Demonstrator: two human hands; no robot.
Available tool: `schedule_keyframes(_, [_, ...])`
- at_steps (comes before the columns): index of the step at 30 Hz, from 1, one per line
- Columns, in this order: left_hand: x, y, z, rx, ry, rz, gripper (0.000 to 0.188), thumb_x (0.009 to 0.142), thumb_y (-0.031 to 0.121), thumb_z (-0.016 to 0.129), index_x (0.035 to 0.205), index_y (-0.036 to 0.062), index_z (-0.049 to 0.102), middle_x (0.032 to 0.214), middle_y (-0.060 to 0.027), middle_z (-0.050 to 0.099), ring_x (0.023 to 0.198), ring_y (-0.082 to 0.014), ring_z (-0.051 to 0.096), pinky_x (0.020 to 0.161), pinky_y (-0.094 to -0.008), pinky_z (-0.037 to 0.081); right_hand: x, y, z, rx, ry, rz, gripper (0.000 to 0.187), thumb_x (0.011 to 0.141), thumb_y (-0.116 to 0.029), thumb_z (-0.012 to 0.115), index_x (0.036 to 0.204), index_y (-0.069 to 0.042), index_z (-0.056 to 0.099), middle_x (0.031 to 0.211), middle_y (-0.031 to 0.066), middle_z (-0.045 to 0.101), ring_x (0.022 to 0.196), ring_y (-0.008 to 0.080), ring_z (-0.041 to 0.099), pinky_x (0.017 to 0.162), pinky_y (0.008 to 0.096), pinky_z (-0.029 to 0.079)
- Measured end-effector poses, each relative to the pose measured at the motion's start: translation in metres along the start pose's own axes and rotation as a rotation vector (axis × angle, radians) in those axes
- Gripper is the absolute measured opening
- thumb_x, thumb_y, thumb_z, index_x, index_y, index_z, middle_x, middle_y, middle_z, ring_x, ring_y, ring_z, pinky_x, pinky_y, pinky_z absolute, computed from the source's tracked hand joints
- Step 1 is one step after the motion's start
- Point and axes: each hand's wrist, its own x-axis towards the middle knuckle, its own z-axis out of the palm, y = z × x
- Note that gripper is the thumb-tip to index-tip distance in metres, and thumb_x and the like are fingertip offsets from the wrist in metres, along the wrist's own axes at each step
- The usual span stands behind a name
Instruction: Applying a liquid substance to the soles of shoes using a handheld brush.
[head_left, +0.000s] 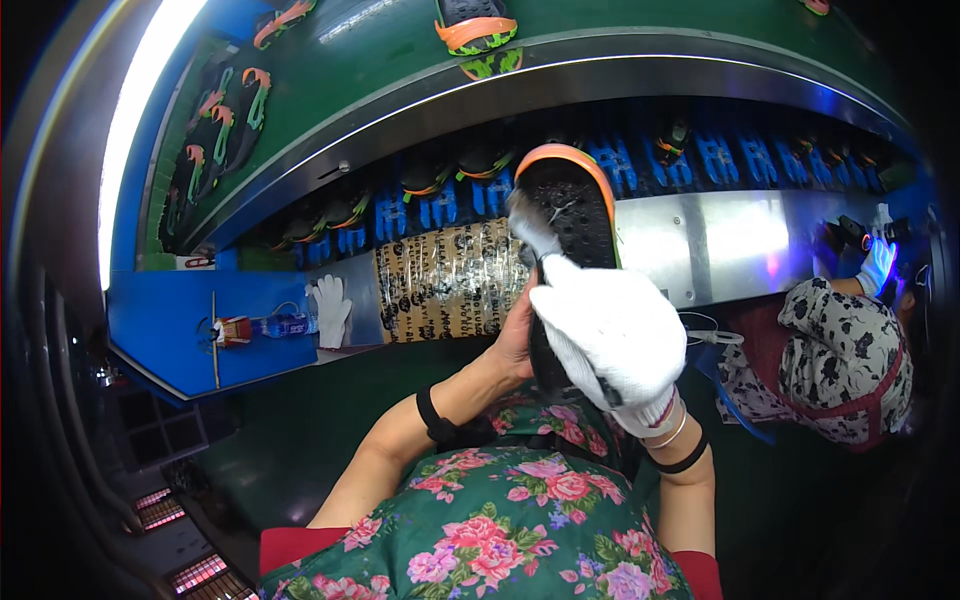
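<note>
A black sandal (566, 205) with an orange band around its toe end is held upright in front of me. My left hand (517, 335), bare, wraps around its left side near the heel. My right hand (615, 335) wears a white knitted glove and is closed around a brush (535, 232). The pale bristles lie over the left part of the sandal's footbed; whether they press on it is hard to tell. Most of the brush handle and the sandal's lower part are hidden by the glove.
A rack of blue holders (717, 160) runs behind, some bearing sandals. Beyond it, a green belt (380, 70) carries more sandals. Tape-covered cardboard (450, 285) lies on the metal ledge. Left are a white glove (331, 308) and blue bottle (282, 325); right, a co-worker (840, 345).
</note>
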Motion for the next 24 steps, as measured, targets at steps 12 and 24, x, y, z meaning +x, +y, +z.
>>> schedule_keyframes(12, [-0.003, 0.003, 0.007, 0.151, 0.131, 0.025, 0.076, 0.1, 0.068, 0.044, 0.149, 0.0105, 0.047, 0.143, -0.0146, 0.058, 0.132, -0.0296, 0.057, 0.115, -0.0495, 0.043, -0.028, 0.007, 0.011, 0.142, 0.088, 0.14, 0.033, 0.076, -0.001, 0.077, 0.108, -0.009, 0.079, 0.109, 0.0111, 0.076, 0.092, 0.0275, 0.072, 0.085, 0.0381, 0.058])
schedule_keyframes(24, [0.011, 0.013, 0.023, -0.059, -0.212, 0.065, 0.105, 0.089, 0.086, 0.033, 0.158, 0.0067, 0.03, 0.157, -0.0191, 0.043, 0.14, -0.0396, 0.047, 0.116, -0.0561, 0.04, -0.037, 0.015, 0.015, 0.268, 0.193, 0.213, 0.019, 0.074, 0.0, 0.078, 0.092, -0.002, 0.077, 0.098, 0.0155, 0.077, 0.084, 0.0279, 0.072, 0.077, 0.0352, 0.056])
